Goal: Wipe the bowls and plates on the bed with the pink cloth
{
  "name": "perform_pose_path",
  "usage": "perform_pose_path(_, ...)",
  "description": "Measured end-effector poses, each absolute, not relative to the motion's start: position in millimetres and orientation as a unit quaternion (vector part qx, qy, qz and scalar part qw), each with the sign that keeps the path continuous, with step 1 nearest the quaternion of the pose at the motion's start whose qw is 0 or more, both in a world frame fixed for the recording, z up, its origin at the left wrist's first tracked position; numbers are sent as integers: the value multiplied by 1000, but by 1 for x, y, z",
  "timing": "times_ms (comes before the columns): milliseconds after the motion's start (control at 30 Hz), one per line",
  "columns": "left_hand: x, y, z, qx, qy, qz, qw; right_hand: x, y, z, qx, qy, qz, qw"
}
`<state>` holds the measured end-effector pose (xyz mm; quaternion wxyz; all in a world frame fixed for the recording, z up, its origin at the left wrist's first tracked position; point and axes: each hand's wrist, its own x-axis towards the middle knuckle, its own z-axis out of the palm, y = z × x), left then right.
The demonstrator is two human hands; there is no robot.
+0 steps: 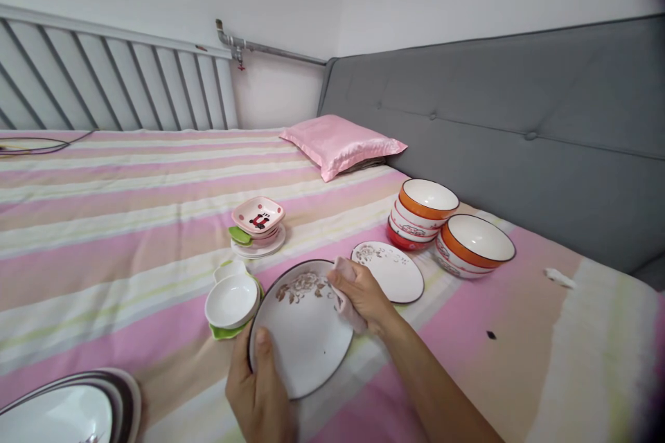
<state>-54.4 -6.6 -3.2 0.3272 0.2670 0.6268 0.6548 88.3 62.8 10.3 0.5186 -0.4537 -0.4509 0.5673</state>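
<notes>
Across the striped bed [104, 221] we go, starting at the lower left, where dark-rimmed dishes [125, 394] jut into view, nested one in another, likely so they take up little room. Next along, a small white bowl [231, 301] sits over a green-edged dish [223, 333], and just beyond, a pink square dish [246, 218] tops some pale plates [273, 246]: small pieces with small pieces, it seems.

Now the centre! The left grip [262, 387] is closed on the lower left edge of a flowered plate [306, 332], thumb over the face, a hold that looks meant to steady it while it tilts towards the person. And at the plate's upper right, the right grip [364, 294] pinches a pale cloth [349, 315] against the rim, thumb on the near side; what the fingers do behind is hidden.

Just past that, a second flowered plate [397, 280] lies flat, pattern up. Then come the bowls: a bowl stack [415, 225], orange band on top, with another orange-banded bowl [478, 246] just beside it, perhaps because the pile is tall enough. Both stand near the grey headboard [493, 97], clear of the arms.
</notes>
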Motion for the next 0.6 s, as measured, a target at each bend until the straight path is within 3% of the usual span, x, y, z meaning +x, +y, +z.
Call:
perform_pose_path(433,-61,-10,5,183,654,711,180,26,37,-4,-426,-262,660,560)
perform_pose_path(600,-51,-15,12,235,652,686,219,36,41,4,-432,-256,641,581)
